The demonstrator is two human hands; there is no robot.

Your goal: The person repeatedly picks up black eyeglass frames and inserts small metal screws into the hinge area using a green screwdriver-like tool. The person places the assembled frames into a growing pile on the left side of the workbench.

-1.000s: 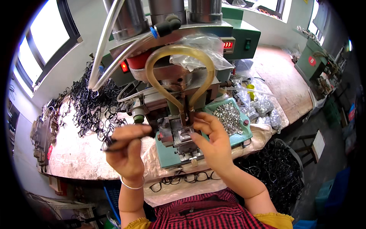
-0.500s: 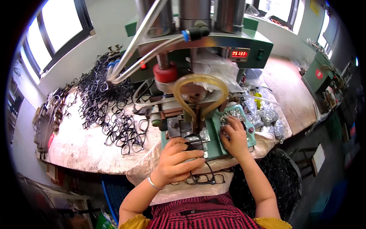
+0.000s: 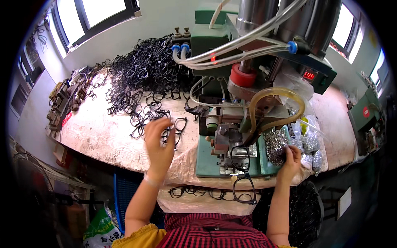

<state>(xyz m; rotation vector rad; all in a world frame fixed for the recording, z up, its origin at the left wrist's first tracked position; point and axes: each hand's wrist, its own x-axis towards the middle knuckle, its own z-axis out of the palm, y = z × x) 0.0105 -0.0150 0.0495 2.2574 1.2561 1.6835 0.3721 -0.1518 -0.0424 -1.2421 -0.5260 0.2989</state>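
Note:
My left hand [image 3: 159, 144] is raised over the table, thumb and fingers apart, beside the nearest black glasses frames [image 3: 178, 129]; nothing shows in its grip. A black glasses frame [image 3: 245, 178] sits at the press fixture [image 3: 228, 144], one rim against the metal block and the other hanging over the front edge, touched by neither hand. My right hand [image 3: 290, 163] is at the right edge of a green tray [image 3: 264, 159] full of small shiny metal parts [image 3: 276, 144]. Its thumb and fingers are pinched together; what they hold, if anything, is too small to tell.
A large heap of black glasses frames [image 3: 142, 66] covers the table's back left. The green press [image 3: 215, 45], with clear hoses and a curved amber tube [image 3: 300, 97], stands ahead. Bags of metal parts [image 3: 310, 144] lie right. More frames [image 3: 194, 191] lie along the cloth near my lap.
My left hand has left the glasses frame at the press and moved left toward the loose frames. The right hand has drawn back from inside the tray to its right edge. The view has shifted left.

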